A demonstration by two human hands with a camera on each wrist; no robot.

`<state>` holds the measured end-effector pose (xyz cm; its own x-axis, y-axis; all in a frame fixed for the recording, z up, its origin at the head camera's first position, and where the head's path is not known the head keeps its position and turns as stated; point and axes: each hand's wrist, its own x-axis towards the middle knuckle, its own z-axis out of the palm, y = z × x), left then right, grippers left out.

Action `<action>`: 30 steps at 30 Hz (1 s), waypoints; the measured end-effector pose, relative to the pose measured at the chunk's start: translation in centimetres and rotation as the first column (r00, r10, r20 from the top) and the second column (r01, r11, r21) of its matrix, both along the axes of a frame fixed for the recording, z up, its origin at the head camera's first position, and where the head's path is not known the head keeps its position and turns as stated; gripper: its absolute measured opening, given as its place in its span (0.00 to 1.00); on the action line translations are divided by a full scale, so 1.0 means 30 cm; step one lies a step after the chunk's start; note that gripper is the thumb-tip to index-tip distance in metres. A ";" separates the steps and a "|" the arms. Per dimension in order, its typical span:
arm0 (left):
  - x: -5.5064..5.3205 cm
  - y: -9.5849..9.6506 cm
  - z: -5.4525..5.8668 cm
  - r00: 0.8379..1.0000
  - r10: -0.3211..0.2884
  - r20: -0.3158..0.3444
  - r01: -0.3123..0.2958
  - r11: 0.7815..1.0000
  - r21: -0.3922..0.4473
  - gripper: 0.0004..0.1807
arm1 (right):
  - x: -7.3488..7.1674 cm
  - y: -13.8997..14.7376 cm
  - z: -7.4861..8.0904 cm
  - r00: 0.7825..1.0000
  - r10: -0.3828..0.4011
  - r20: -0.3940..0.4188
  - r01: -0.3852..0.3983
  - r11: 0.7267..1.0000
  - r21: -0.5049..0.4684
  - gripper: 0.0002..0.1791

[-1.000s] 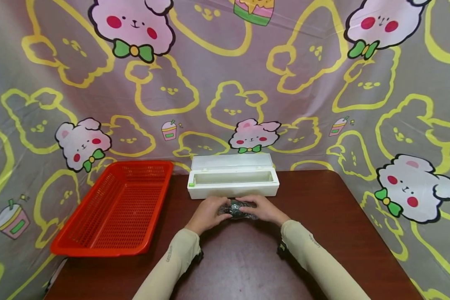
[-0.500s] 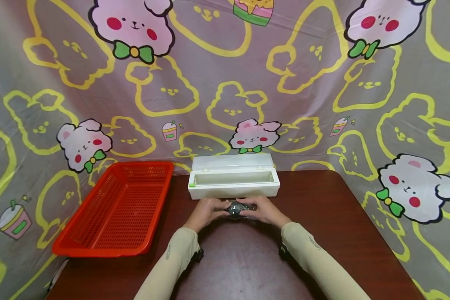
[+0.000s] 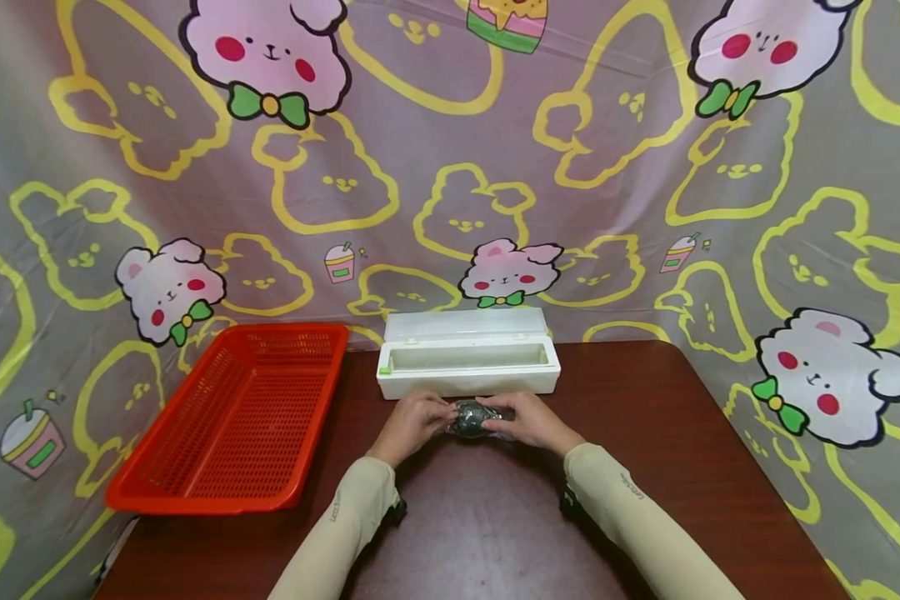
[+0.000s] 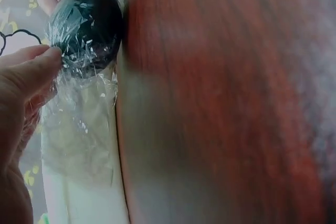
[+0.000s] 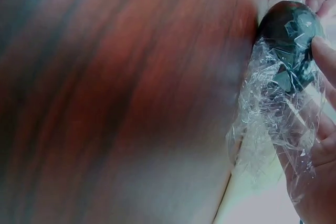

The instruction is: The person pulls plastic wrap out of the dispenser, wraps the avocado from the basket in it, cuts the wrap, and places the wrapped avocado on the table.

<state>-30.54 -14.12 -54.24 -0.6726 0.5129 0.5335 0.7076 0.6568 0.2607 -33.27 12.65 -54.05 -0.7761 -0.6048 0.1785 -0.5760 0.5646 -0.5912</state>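
A dark green, smooth oval object (image 3: 468, 418) wrapped in crinkled clear cling film (image 5: 265, 114) is between both hands, just in front of a white box. My right hand (image 3: 527, 419) grips its right side, the thumb pressing on the dark surface in the right wrist view. My left hand (image 3: 416, 423) pinches the film at the object's left end. Loose film (image 4: 79, 129) trails past both ends, as the two wrist views show. Some fingertips are hidden behind the object.
The long white cling film box (image 3: 465, 383) stands at the back of the brown table (image 3: 480, 517), its clear lid (image 3: 465, 322) raised. A red plastic basket (image 3: 288, 487) sits at the left. Patterned cloth (image 3: 450, 133) hangs behind and along both sides.
My left hand's fingers have shifted from around the object to the film at its left end, showing more of the dark surface. My right hand has kept its grip. Box and basket stay put.
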 end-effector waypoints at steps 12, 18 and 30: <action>0.014 0.022 0.013 0.998 0.030 -0.047 -0.037 0.986 -0.161 0.31 | -0.007 0.004 -0.003 0.999 0.016 0.038 -0.014 0.999 -0.049 0.23; 0.008 0.026 0.013 0.999 0.023 -0.044 -0.030 0.986 -0.163 0.28 | -0.015 -0.004 -0.011 0.999 0.023 0.041 -0.020 0.998 -0.066 0.22; 0.002 0.016 0.027 0.999 -0.048 -0.019 0.044 0.978 -0.204 0.26 | 0.016 0.016 0.014 0.997 -0.014 0.078 0.018 0.999 -0.043 0.18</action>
<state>-30.47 -13.64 -53.42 -0.6339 0.6425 0.4305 0.7427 0.6609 0.1074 -32.79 13.12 -53.64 -0.7981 -0.5853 0.1434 -0.5187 0.5461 -0.6579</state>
